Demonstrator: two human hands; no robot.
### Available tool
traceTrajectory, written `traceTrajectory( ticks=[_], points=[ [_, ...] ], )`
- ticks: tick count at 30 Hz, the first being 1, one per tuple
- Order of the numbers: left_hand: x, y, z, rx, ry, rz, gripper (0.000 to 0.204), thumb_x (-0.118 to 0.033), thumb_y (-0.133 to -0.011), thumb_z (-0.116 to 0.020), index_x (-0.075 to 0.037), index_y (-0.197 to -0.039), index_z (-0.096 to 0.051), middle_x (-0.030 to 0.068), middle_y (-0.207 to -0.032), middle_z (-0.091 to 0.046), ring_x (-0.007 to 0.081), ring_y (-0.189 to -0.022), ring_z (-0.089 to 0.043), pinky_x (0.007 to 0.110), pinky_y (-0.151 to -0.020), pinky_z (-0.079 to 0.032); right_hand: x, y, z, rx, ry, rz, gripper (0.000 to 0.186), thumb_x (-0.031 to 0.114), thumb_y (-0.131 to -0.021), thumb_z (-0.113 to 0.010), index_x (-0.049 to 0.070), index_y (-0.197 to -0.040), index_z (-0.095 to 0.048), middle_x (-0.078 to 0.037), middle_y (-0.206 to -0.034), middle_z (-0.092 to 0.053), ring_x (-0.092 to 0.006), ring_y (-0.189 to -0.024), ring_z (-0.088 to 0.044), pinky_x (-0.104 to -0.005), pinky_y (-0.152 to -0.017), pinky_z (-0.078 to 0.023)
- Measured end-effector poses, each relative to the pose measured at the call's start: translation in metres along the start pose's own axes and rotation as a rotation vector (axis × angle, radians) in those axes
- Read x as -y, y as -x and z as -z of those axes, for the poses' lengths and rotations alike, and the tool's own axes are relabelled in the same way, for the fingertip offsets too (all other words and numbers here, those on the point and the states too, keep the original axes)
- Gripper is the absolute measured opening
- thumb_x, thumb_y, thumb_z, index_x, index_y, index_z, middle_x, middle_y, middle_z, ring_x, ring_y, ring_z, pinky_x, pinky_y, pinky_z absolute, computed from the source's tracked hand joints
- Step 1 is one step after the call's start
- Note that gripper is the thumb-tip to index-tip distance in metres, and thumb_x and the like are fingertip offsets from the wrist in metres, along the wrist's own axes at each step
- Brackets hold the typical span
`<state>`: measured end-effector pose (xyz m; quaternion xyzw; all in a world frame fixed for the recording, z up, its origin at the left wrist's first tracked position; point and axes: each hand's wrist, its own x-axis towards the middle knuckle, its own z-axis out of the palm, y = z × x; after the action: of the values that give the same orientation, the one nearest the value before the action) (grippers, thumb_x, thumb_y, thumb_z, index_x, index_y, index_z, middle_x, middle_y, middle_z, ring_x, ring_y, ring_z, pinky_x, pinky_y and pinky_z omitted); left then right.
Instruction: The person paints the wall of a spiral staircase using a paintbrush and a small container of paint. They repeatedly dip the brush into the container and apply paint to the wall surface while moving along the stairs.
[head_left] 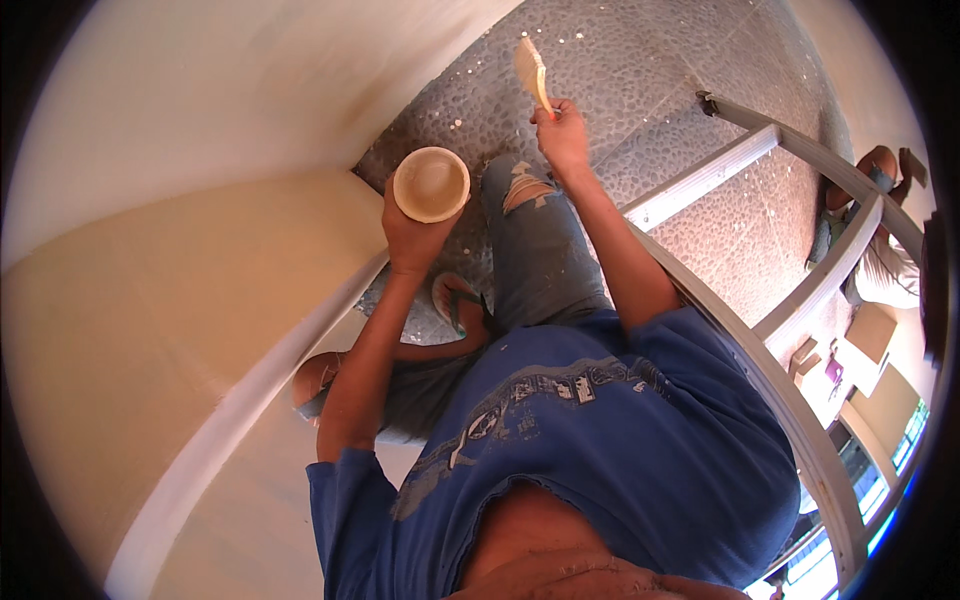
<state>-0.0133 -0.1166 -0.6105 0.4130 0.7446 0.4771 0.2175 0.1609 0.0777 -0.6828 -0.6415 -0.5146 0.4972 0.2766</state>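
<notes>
My left hand [408,232] grips a round cream container [431,184], seen from above with some pale beige contents inside. My right hand [560,135] is closed round the handle of a paintbrush [530,68], whose pale, cream-coated head points away from me over the pebbled floor. The container is beside the cream wall on my left; the brush is a little farther forward, to the right of the container.
A metal ladder [700,175] stretches along my right side. Cream walls [180,260] meet at a corner ahead-left above the pebbled floor [650,60]. Another person [880,260] in pale clothing is beyond the ladder, near some boxy objects [865,335].
</notes>
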Motion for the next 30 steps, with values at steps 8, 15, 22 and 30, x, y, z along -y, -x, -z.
traceTrajectory(
  ticks=[8,15,22,30],
  points=[
    [0.019,-0.007,-0.022,-0.029,0.0,0.003,0.078,-0.023,-0.068,-0.097,-0.002,-0.131,-0.056,0.014,-0.121,-0.068,0.0281,-0.111,-0.067,0.04,-0.095,-0.053,0.024,0.011,0.009,0.033,0.064,0.115,0.025,0.02,-0.094,-0.069,0.001,-0.108,-0.067,-0.014,-0.086,-0.075,-0.0236,-0.072,-0.067,-0.036,-0.068,-0.053],
    [0.021,-0.028,-0.047,-0.125,-0.014,0.041,0.076,-0.023,-0.068,-0.097,-0.001,-0.129,-0.056,0.0144,-0.12,-0.068,0.0287,-0.111,-0.067,0.04,-0.095,-0.053,0.122,0.013,0.051,0.102,0.227,0.215,0.015,0.015,-0.084,-0.072,0.002,-0.09,-0.074,-0.023,-0.087,-0.073,-0.0365,-0.084,-0.072,-0.0416,-0.076,-0.056],
    [0.02,-0.049,-0.059,-0.184,-0.049,0.029,0.074,-0.023,-0.068,-0.096,0.0,-0.127,-0.057,0.0161,-0.119,-0.067,0.0305,-0.111,-0.066,0.043,-0.095,-0.052,0.219,0.031,0.093,0.239,0.303,0.321,0.012,0.01,-0.086,-0.072,-0.002,-0.09,-0.072,-0.009,-0.071,-0.072,-0.0153,-0.067,-0.072,-0.029,-0.061,-0.053],
    [0.007,-0.063,-0.063,-0.167,0.017,0.024,0.073,-0.02,-0.07,-0.095,0.0,-0.129,-0.056,0.0167,-0.122,-0.067,0.0312,-0.113,-0.066,0.042,-0.096,-0.052,0.259,0.033,0.095,0.406,0.155,0.507,0.013,0.008,-0.08,-0.069,-0.001,-0.087,-0.073,-0.012,-0.07,-0.072,-0.0199,-0.07,-0.072,-0.0328,-0.068,-0.055]
  ],
)
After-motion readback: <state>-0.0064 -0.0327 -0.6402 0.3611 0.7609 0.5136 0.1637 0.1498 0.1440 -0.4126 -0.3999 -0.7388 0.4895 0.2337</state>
